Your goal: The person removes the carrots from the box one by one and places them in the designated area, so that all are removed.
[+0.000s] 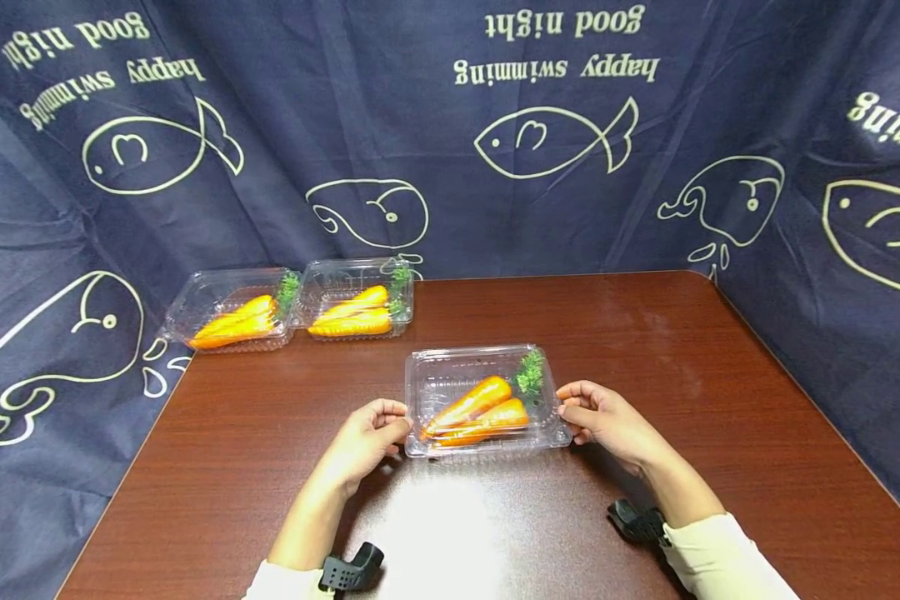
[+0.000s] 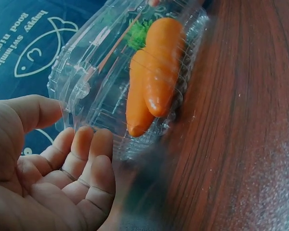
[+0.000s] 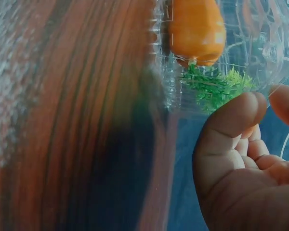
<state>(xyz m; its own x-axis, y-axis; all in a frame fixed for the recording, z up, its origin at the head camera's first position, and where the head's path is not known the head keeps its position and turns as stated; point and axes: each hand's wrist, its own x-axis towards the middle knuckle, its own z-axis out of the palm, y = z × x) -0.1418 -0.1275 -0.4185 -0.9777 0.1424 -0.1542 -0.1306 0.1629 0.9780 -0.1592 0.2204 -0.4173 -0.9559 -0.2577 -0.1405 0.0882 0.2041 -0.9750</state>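
A clear plastic clamshell box (image 1: 442, 372) sits at the middle of the table, lid down over its base. Inside lie two orange carrots (image 1: 474, 404) with a green leafy top (image 1: 529, 372) at the right end. At the box's left end my left hand (image 1: 367, 440) pinches the edge, thumb on one side and fingertips (image 2: 102, 144) on the other. My right hand (image 1: 607, 421) pinches the opposite end between thumb and fingers, near the greens in the right wrist view. Whether the lid is fully latched I cannot tell.
Two more clear boxes of carrots, a left one (image 1: 228, 310) and a right one (image 1: 356, 300), stand side by side at the table's back left. A dark blue printed curtain (image 1: 435, 100) surrounds the brown table (image 1: 615, 333) at the back and sides.
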